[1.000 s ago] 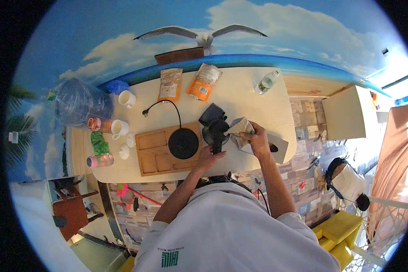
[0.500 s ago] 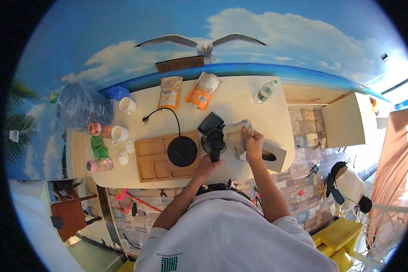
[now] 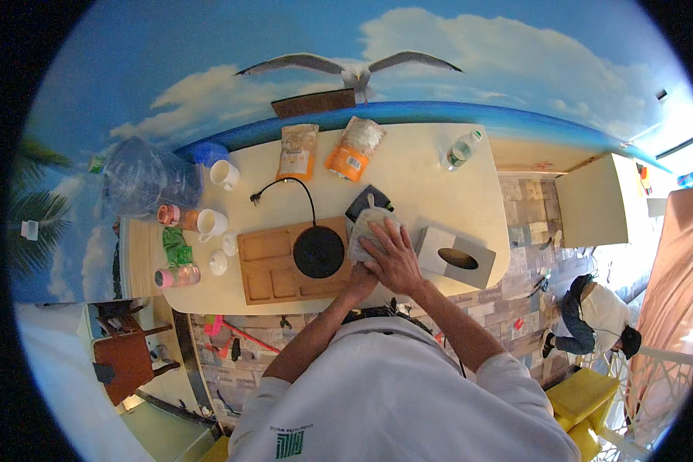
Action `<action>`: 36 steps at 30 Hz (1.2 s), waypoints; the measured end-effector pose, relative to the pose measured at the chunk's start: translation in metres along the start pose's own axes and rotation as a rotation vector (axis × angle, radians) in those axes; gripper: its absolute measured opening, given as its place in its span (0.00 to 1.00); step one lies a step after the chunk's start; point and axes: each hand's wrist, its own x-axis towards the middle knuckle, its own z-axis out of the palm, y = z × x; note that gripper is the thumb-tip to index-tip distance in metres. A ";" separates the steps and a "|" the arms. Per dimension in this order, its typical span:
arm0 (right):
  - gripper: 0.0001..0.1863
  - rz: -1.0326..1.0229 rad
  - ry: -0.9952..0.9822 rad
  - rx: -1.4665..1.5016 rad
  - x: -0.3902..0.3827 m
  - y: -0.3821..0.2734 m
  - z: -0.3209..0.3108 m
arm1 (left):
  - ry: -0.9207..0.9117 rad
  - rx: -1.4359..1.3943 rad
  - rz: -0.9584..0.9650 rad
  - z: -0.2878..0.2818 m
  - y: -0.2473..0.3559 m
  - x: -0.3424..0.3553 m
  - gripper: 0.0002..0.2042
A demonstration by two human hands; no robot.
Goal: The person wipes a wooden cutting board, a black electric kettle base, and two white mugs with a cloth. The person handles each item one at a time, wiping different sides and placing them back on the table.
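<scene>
My right hand lies spread over a pale grey-beige cloth, with its fingers stretched out flat on top. Beneath the cloth is the black kettle, now almost wholly hidden. Close against my right hand, my left hand is closed at the kettle's handle side; its fingers are mostly covered. Just behind the cloth lies a dark, squarish, folded-looking piece. To the left, a round black kettle base with a cord and plug rests on a wooden compartment tray.
A tissue box stands right of my hands. Two orange-and-white pouches and a clear bottle are at the back. White mugs, pink-capped bottles and a large water jug stand left. Another person bends down beyond the table's right.
My right hand has moved left with the cloth, from beside the kettle onto its top, and its fingers have spread. The kettle's opening is now covered.
</scene>
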 end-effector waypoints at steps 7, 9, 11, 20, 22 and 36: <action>0.25 0.163 0.049 0.072 0.048 0.032 0.017 | -0.274 -0.228 -0.240 -0.030 0.051 0.015 0.24; 0.23 0.018 0.073 0.111 0.031 0.033 0.017 | -0.283 -0.157 -0.237 -0.028 0.039 0.015 0.24; 0.22 -0.072 0.054 0.098 0.003 0.034 0.016 | -0.312 -0.059 -0.241 -0.035 0.050 0.015 0.25; 0.20 -0.016 0.095 0.079 0.027 0.030 0.011 | -0.213 -0.206 -0.116 -0.033 0.050 0.016 0.23; 0.21 0.092 0.137 0.157 0.045 0.035 0.012 | -0.272 -0.204 -0.206 -0.042 0.058 0.018 0.20; 0.20 -0.030 0.188 0.264 -0.025 0.022 0.031 | -0.517 -0.242 -0.088 -0.055 0.041 0.006 0.25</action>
